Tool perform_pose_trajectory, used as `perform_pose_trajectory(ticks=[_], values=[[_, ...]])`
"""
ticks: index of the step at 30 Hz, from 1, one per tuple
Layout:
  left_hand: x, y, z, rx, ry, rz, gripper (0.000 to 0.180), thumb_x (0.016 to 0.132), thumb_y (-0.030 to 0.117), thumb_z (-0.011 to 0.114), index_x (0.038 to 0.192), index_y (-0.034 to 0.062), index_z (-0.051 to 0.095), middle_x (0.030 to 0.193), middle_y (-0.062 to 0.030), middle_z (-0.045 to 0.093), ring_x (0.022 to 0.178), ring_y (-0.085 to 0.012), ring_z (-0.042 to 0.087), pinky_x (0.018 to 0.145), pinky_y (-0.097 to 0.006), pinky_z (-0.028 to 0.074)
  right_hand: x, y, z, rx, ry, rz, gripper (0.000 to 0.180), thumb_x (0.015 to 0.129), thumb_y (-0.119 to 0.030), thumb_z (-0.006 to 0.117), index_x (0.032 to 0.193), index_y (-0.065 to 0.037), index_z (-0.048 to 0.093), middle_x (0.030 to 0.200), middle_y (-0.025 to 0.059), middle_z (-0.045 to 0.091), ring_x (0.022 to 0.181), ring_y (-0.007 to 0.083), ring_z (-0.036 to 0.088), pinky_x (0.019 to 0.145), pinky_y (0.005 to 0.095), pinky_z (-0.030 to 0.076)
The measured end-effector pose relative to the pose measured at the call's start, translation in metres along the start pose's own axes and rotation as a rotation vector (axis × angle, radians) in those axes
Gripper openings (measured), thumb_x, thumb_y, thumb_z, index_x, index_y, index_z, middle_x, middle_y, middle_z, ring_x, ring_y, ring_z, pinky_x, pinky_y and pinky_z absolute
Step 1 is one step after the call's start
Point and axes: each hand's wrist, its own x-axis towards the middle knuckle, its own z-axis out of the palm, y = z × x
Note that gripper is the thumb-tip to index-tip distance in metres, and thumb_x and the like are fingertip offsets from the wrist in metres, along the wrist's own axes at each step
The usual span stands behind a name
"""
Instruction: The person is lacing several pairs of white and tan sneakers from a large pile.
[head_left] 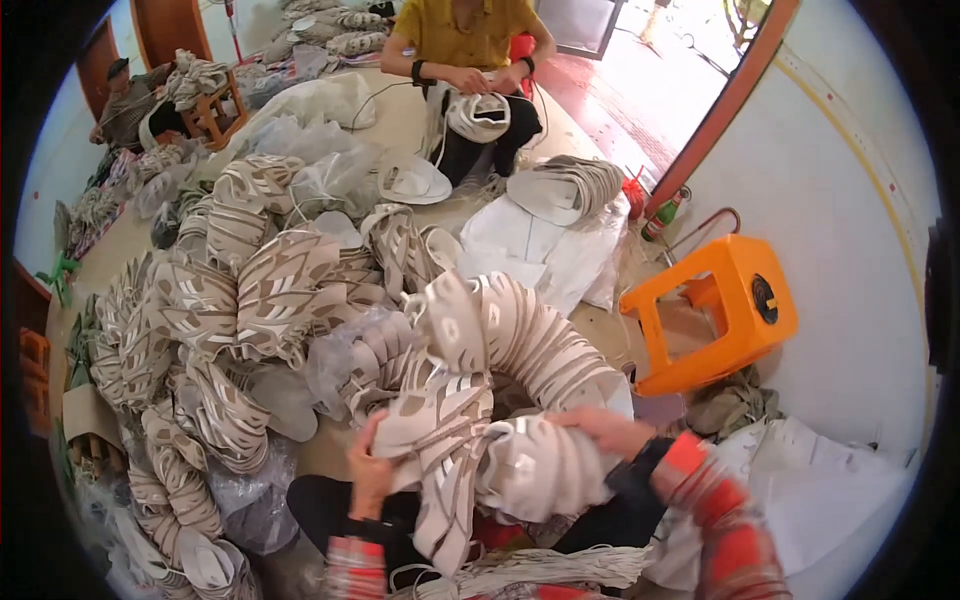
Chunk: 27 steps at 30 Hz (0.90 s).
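The bundle of shoe uppers (500,400) consists of many flat, cream-white pieces with brown-grey leaf-shaped cut-outs, stacked face to face and strung together. It curves in an arch from the lower centre up and over to the right. Its left end fans out and hangs downward in loose strips; its right end is packed tight. It rests above the person's lap, just beside a larger heap of like pieces.

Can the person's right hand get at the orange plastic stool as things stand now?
Probably not at once: the right hand is pressed on the bundle of beige cut-out pieces, and the orange stool lies tipped over farther right.
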Motion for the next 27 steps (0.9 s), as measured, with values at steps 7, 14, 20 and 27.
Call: perform_pose_trajectory(ticks=[7,14,20,27], values=[[-0.010,-0.135,-0.013,0.135,-0.090,-0.118,0.071,0.064,0.018,0.072,0.122,-0.0006,0.036,0.110,-0.0180,0.048,0.107,-0.0267,0.047,0.094,-0.036,0.037,0.088,0.039,0.090,0.544,0.316,-0.163,0.040,0.084,-0.021,0.064,0.114,0.004,0.053,0.108,0.0111,0.060,0.096,0.0205,0.059,0.082,0.0358,0.048],[0.120,-0.116,0.001,0.671,-0.258,-0.038,0.069,0.067,0.042,0.068,0.114,-0.0048,0.050,0.100,-0.0265,0.058,0.095,-0.0349,0.057,0.083,-0.040,0.046,0.084,0.028,0.138,0.451,0.425,-0.238,0.042,0.079,-0.014,0.069,0.115,0.000,0.050,0.106,0.0112,0.060,0.093,0.0198,0.060,0.078,0.0360,0.052],[0.150,-0.089,0.052,0.778,-0.429,-0.225,0.084,0.068,0.061,0.060,0.128,0.0042,0.046,0.132,-0.0253,0.039,0.122,-0.0417,0.034,0.103,-0.045,0.027,0.074,0.006,0.122,0.617,0.375,-0.189,0.041,0.078,-0.013,0.070,0.111,0.001,0.051,0.102,0.0110,0.061,0.090,0.0208,0.061,0.078,0.0359,0.052],[0.147,-0.124,0.052,0.569,-0.257,-0.126,0.072,0.068,0.059,0.061,0.122,0.0110,0.055,0.123,-0.0205,0.052,0.117,-0.0369,0.044,0.100,-0.044,0.031,0.051,-0.095,0.106,-1.148,0.419,0.185,0.038,0.085,-0.028,0.060,0.105,0.004,0.056,0.101,0.0197,0.060,0.091,0.0268,0.061,0.073,0.0346,0.048]])
